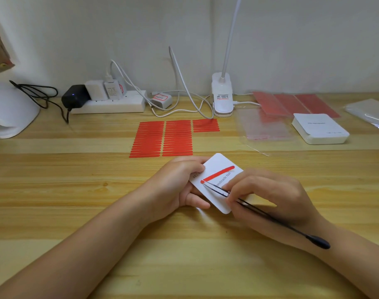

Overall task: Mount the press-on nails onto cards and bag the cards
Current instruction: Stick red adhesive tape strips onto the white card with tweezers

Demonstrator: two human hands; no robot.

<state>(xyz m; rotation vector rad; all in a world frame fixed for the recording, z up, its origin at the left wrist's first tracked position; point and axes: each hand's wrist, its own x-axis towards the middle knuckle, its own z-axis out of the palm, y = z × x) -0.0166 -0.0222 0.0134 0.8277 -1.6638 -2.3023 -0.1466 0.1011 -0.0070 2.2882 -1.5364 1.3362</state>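
My left hand [175, 184] grips a white printed card [218, 162] by its left edge, just above the wooden table. A red strip [217, 174] lies diagonally across the card. My right hand [268, 195] pinches black tweezers [270, 217], and their tips meet the strip's lower left end. Several more red strips [162, 139] lie in three columns on the table behind the card.
A stack of white cards [320, 128] sits at right, with clear bags [264, 128] beside it and red sheets [292, 103] behind. A power strip [110, 103] with chargers and cables, a clip lamp [222, 96] and a white device [9, 108] line the back.
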